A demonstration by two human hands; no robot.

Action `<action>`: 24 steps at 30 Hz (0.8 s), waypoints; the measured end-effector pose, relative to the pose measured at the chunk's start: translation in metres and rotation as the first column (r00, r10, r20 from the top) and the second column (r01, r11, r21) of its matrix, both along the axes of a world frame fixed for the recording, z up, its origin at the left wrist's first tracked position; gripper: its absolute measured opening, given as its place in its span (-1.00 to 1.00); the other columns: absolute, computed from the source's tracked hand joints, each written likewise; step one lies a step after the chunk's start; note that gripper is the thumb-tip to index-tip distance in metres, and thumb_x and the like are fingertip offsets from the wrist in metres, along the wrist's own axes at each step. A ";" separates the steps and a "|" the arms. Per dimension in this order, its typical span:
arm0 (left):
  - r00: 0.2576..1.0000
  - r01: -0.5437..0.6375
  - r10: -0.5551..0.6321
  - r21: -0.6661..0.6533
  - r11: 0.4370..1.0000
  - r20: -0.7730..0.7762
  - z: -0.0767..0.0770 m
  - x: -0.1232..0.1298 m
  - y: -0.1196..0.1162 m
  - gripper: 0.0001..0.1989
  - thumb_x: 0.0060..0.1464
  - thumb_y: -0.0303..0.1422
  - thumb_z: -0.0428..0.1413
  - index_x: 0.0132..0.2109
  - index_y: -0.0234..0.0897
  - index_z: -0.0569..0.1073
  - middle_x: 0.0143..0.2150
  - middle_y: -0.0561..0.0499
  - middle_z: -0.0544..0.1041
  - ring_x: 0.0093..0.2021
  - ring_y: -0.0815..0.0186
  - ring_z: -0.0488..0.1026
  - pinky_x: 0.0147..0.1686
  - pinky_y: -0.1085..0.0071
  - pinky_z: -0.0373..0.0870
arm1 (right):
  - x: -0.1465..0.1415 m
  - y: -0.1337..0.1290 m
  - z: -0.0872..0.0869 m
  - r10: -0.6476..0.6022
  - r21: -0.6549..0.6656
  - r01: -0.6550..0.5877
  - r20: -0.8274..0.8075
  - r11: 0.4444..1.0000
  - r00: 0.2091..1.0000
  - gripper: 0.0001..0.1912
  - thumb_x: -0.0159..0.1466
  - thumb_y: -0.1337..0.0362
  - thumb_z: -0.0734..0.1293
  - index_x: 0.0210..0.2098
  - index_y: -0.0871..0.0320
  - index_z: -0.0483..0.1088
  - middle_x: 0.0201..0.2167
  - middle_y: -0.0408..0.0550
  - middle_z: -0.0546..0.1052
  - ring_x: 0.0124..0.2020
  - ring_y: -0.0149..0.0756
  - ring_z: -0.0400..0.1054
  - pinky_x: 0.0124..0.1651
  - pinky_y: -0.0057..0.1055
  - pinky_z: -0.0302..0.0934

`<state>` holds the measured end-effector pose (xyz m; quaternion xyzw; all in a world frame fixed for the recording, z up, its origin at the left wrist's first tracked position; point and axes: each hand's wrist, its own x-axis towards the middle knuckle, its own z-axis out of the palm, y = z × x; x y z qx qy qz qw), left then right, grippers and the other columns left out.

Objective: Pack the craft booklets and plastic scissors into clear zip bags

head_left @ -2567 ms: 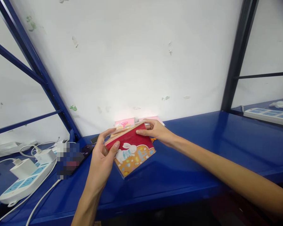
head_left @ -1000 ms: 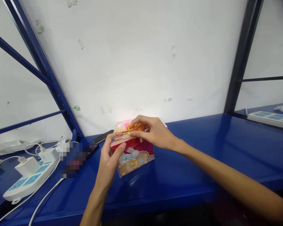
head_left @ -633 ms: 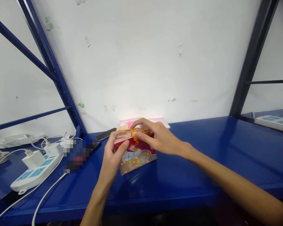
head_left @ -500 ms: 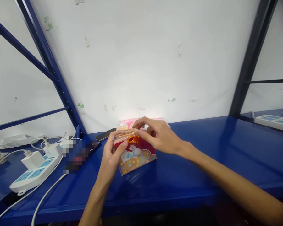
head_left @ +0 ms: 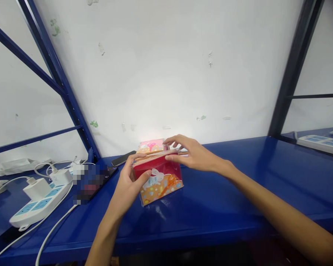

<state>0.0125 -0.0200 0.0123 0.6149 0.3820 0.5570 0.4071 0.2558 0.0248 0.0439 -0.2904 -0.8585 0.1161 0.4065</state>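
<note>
A stack of thin packets stands on the blue table; its front one is a red and orange rabbit packet [head_left: 155,188] in clear wrap. My left hand [head_left: 129,181] grips the stack's left side, thumb on the front and fingers over the top edge. At the top right edge is my right hand [head_left: 192,153], its thumb at the front and its fingers apart above the packets. An orange trinket [head_left: 169,181] shows low on the right of the front packet, seemingly inside the wrap. Behind the stack lies a pink packet [head_left: 152,144].
On the blue table [head_left: 224,207], a black phone [head_left: 123,159] lies left of the packets. Further left are a partly blurred-out phone, a white power strip [head_left: 34,207] with plugs, and cables. Shelf posts rise on both sides before a white wall.
The orange trinket has moved from between my fingers at the top down to the front packet's lower right. My right hand has shifted slightly right and opened out.
</note>
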 end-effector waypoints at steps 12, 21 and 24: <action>0.886 -0.098 0.038 -0.106 0.990 -0.463 -0.025 -0.013 0.019 -0.70 0.01 -0.16 0.27 -0.19 -0.27 0.53 -0.37 -0.07 0.63 -0.32 0.11 0.59 -0.31 0.29 0.43 | 0.010 0.030 -0.066 0.133 -0.412 -0.140 -0.044 0.900 0.990 -0.71 0.35 0.04 0.38 -0.12 0.12 0.57 -0.22 -0.02 0.65 -0.24 -0.22 0.51 -0.21 -0.33 0.32; 0.709 -0.130 0.150 0.081 0.988 -0.689 -0.036 -0.005 0.024 -0.90 -0.02 -0.35 0.19 -0.36 -0.18 0.63 -0.34 -0.07 0.65 -0.29 0.10 0.54 -0.26 0.28 0.36 | 0.012 0.031 -0.101 -0.049 0.017 0.046 0.259 0.999 0.965 -0.75 0.44 0.17 0.29 -0.15 0.13 0.59 -0.17 0.02 0.61 -0.09 -0.16 0.45 0.01 -0.24 0.27; 0.699 -0.081 0.138 0.113 0.990 -0.701 -0.034 -0.001 0.022 -0.85 0.00 -0.39 0.17 -0.31 -0.16 0.65 -0.30 -0.08 0.66 -0.24 0.09 0.54 -0.21 0.25 0.36 | 0.015 0.028 -0.096 -0.022 0.072 -0.001 0.310 0.997 0.950 -0.74 0.46 0.21 0.25 -0.12 0.15 0.57 -0.13 0.05 0.59 -0.07 -0.17 0.44 0.04 -0.24 0.27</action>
